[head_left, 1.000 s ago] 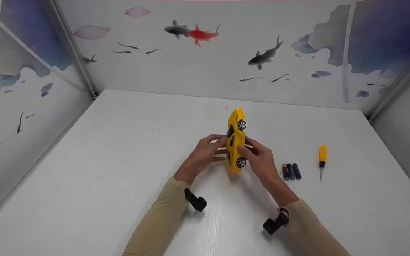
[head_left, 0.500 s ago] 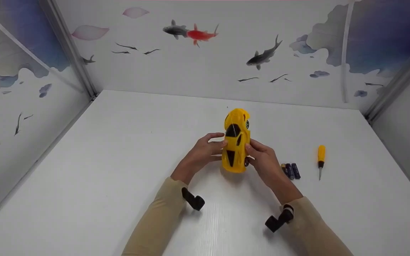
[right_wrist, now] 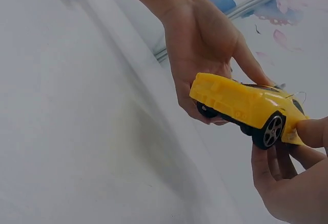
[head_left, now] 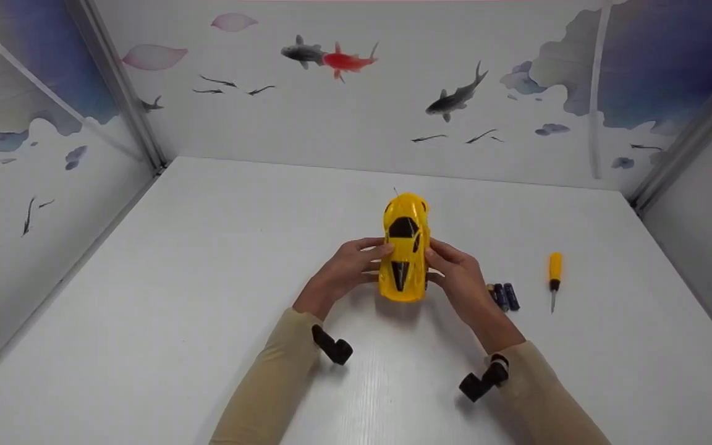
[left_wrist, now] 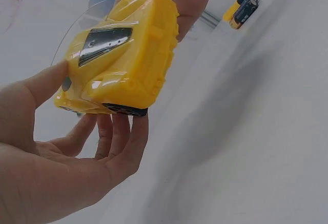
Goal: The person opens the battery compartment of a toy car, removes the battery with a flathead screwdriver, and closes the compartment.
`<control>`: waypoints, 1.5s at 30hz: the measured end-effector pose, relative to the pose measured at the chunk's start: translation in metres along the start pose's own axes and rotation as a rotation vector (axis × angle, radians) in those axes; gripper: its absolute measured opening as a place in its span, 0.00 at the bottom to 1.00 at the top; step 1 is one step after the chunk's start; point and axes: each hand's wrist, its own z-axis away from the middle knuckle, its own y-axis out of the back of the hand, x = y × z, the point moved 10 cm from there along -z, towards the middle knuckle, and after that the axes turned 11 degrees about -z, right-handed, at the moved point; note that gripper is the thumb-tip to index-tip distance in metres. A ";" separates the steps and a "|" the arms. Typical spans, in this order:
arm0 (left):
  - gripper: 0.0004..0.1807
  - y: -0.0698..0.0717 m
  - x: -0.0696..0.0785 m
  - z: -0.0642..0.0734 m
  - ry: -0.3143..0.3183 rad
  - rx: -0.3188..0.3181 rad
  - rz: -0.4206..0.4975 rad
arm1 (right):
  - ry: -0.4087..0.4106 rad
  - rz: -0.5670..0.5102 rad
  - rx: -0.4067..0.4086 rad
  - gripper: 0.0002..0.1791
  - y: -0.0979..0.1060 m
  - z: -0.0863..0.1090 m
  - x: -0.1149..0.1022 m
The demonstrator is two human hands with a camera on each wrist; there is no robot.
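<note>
Between both hands, a yellow toy car (head_left: 405, 262) with dark windows is held above the white table, its roof facing the head camera. My left hand (head_left: 351, 267) grips the car's left side, thumb on top and fingers underneath near a wheel, as the left wrist view shows. On the opposite side my right hand (head_left: 460, 275) grips it, with the thumb along the flank and fingers below by a spoked wheel (right_wrist: 273, 130). A thin wire (right_wrist: 303, 97) sticks up from the car. Most of the underside is hidden.
Several dark batteries (head_left: 508, 296), partly covered by my right hand, lie on the table (head_left: 238, 296) to the right. Beyond them lies a screwdriver (head_left: 555, 269) with a yellow handle. Walls (head_left: 356, 123) printed with fish enclose the back and sides.
The toy car has rolled from its side, wheels facing right, to roof up towards the head camera. Both hands have kept hold of it. The head view has shifted slightly.
</note>
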 end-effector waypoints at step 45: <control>0.32 0.050 -0.011 0.003 -0.009 0.193 -0.135 | -0.055 0.286 0.014 0.39 -0.034 -0.029 0.017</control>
